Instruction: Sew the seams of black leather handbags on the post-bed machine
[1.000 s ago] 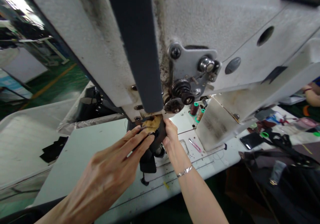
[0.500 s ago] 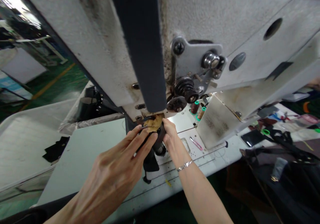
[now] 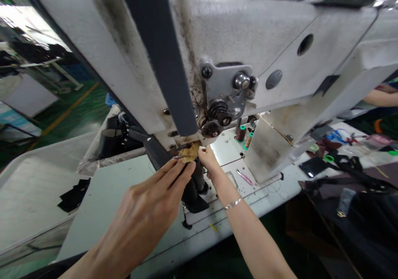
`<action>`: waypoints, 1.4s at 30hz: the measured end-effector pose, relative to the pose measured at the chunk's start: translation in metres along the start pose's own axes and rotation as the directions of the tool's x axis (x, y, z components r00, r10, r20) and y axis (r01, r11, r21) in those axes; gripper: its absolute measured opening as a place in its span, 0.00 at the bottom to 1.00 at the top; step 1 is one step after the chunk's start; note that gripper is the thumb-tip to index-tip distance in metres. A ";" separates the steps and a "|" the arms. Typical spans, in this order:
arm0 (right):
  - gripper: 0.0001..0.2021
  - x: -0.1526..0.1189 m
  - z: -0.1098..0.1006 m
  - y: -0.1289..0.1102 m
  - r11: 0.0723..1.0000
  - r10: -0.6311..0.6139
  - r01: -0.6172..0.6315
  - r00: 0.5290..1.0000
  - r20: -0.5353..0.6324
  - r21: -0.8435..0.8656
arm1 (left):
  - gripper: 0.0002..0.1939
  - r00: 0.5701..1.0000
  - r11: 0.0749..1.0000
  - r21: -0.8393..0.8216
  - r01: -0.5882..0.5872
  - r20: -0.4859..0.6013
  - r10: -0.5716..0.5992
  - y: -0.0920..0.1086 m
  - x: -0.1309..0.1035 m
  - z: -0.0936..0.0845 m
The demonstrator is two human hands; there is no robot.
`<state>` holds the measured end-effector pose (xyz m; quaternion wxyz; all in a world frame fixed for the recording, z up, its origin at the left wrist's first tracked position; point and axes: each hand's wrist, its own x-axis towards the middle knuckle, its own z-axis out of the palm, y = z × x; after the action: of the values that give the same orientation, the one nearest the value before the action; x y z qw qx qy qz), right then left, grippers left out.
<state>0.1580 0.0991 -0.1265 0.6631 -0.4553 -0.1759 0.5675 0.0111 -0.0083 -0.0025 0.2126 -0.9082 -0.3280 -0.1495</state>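
The tan piece (image 3: 190,152) lies under the sewing machine (image 3: 248,34), between the fingertips of the two hands, with dark material (image 3: 155,151) extending beyond it to the left. The left hand (image 3: 149,212) reaches in with long, straightened fingers, their tips at the tan piece's near left edge; its thumb is hidden, so a grip cannot be told. The right hand (image 3: 209,161) is curled just beside the piece's right edge, and whether it pinches anything cannot be told. Right of the right hand, pink snips (image 3: 244,177) lie on the machine bed (image 3: 225,148), near thread spools (image 3: 241,134); a phone (image 3: 311,167) rests farther right on the pale counter (image 3: 108,196).
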 end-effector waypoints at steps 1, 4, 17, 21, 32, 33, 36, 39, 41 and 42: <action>0.17 -0.013 -0.004 -0.008 0.998 -0.050 0.049 0.998 -0.034 -0.027 | 0.22 0.999 0.997 -0.072 0.042 -0.003 -0.042 -0.010 -0.003 -0.001; 0.19 -0.062 -0.007 -0.031 0.968 -0.236 0.227 0.969 -0.076 -0.109 | 0.24 0.987 0.964 -0.218 0.150 0.096 -0.132 -0.051 -0.007 0.000; 0.24 -0.103 0.013 -0.018 0.996 -0.090 0.089 0.995 0.050 0.009 | 0.25 0.929 0.898 -0.436 -0.050 0.310 0.202 -0.089 0.042 0.032; 0.24 -0.104 0.009 -0.022 0.996 -0.058 0.052 0.994 0.094 0.066 | 0.24 0.930 0.893 -0.449 -0.030 0.316 0.190 -0.091 0.040 0.030; 0.19 -0.089 0.001 -0.034 0.988 -0.023 -0.022 0.957 0.290 0.152 | 0.19 0.941 0.943 -0.331 0.018 0.324 0.095 -0.095 0.010 0.033; 0.20 -0.087 0.000 -0.035 0.988 -0.010 -0.036 0.953 0.302 0.147 | 0.19 0.946 0.947 -0.319 0.021 0.313 0.084 -0.094 0.005 0.031; 0.19 -0.083 -0.002 -0.038 0.988 0.011 -0.063 0.940 0.341 0.142 | 0.22 0.970 0.962 -0.273 -0.006 0.234 0.073 -0.091 -0.010 0.026; 0.20 -0.084 -0.007 -0.041 0.989 0.009 -0.062 0.928 0.372 0.131 | 0.25 0.984 0.969 -0.239 -0.067 0.147 0.105 -0.087 -0.017 0.023; 0.19 -0.091 -0.014 -0.042 0.997 -0.025 -0.002 0.939 0.343 0.080 | 0.29 0.983 0.972 -0.216 -0.098 0.132 0.129 -0.083 -0.018 0.020; 0.18 -0.096 -0.018 -0.042 0.997 -0.075 0.067 0.949 0.305 0.034 | 0.30 0.983 0.975 -0.195 -0.106 0.128 0.132 -0.082 -0.017 0.019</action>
<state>0.1681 0.0070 -0.0749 0.6529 -0.3474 -0.2863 0.6091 -0.0528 0.0484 -0.0024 0.1110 -0.9505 -0.2715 -0.1025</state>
